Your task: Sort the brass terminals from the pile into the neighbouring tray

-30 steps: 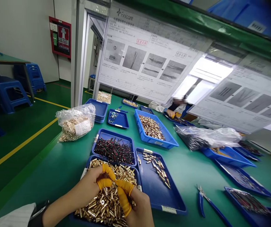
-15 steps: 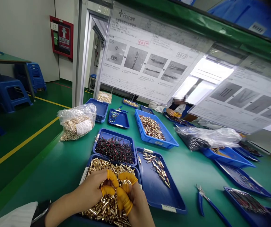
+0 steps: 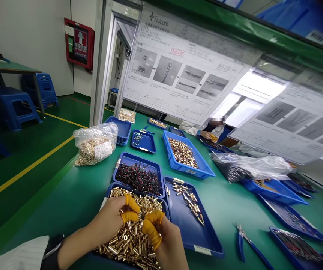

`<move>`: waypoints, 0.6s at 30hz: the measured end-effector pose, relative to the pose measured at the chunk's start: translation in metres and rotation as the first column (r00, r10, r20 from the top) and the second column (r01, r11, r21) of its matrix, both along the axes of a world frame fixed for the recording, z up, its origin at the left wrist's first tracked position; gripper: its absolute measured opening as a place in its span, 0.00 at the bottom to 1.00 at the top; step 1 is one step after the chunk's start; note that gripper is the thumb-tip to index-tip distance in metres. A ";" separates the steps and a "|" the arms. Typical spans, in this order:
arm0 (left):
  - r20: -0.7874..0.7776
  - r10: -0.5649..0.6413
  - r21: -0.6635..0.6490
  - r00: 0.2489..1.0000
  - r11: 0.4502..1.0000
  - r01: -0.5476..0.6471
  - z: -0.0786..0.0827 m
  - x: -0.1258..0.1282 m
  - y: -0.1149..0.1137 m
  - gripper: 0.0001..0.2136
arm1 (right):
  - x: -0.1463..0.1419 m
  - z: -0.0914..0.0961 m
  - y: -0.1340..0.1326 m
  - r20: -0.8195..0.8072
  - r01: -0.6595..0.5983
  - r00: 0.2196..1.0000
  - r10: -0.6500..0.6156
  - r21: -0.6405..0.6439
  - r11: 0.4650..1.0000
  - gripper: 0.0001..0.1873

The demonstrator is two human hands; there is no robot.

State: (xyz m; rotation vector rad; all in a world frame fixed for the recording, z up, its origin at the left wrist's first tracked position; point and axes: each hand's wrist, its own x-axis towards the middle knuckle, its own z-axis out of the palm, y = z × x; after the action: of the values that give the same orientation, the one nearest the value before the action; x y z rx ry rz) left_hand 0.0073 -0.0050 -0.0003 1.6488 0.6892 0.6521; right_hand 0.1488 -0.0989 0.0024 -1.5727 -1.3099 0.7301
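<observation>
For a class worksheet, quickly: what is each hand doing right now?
Left hand: curled, fingertips at the pile of brass pins; cannot tell if it holds any.
Right hand: curled at the same pile; cannot tell if it holds any.

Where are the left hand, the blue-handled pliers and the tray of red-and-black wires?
left hand [image 3: 107, 221], head view, back of the hand
blue-handled pliers [image 3: 240, 247], head view, one handle
tray of red-and-black wires [image 3: 131, 160], head view, far inner wall

Brass pin terminals [image 3: 130, 242] — loose heap, blue tray [image 3: 108, 190].
</observation>
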 end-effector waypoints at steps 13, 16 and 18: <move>-0.124 -0.087 0.137 0.988 0.985 0.104 -0.002 -0.007 -0.007 0.10 | -0.011 0.004 0.006 -0.533 -0.192 0.843 0.075 -0.167 0.967 0.17; -0.123 -0.097 0.132 0.988 0.985 0.114 0.000 -0.006 -0.010 0.08 | -0.014 0.004 0.007 -0.546 -0.209 0.834 0.079 -0.180 0.961 0.17; -0.101 -0.101 0.115 0.990 0.987 0.113 0.003 -0.006 -0.011 0.07 | -0.013 0.001 0.008 -0.566 -0.205 0.821 0.072 -0.175 0.963 0.18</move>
State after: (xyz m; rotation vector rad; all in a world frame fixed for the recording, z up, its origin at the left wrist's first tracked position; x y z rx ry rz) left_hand 0.0010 -0.0161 0.0030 1.8245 0.6345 0.5496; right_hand 0.1363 -0.0911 0.0035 -1.2933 -0.9269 1.3603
